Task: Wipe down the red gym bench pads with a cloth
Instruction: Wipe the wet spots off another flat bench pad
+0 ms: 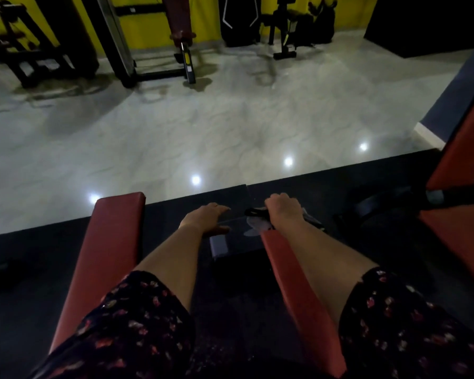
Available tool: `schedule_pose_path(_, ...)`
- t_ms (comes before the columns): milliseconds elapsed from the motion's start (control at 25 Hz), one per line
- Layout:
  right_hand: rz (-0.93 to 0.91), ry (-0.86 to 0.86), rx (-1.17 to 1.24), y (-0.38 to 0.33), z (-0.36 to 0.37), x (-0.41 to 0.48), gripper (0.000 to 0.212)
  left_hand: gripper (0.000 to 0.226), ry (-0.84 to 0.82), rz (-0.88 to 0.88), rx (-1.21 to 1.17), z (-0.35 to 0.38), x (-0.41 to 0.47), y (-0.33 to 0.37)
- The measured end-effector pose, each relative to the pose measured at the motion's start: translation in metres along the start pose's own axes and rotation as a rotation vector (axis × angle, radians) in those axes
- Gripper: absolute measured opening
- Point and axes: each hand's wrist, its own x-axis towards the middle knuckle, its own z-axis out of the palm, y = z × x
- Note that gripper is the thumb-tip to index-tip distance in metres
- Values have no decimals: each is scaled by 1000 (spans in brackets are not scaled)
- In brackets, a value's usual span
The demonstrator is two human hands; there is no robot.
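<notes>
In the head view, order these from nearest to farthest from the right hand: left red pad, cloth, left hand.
1. cloth, held in the right hand.
2. left hand, just to its left.
3. left red pad, farthest left.

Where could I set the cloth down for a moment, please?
The left red pad is bare along its far end, bordered by pale floor and the left forearm. The narrow pad is taken by the right arm; its tip is crowded by the right hand gripping the cloth. The left hand fills the dark gap between.
</notes>
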Motion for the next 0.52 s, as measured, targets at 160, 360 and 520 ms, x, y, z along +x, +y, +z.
schedule_pose_path(160,89,5,-2,15,10,50,27,74,-27,58,27,-16,64,-20)
schedule_pose_path(360,279,-41,-23,46,17,104,27,74,-116,163,77,-28,148,-20)
schedule_pose_path(520,448,-83,45,53,28,135,29,71,-144,224,107,-33,208,-10)
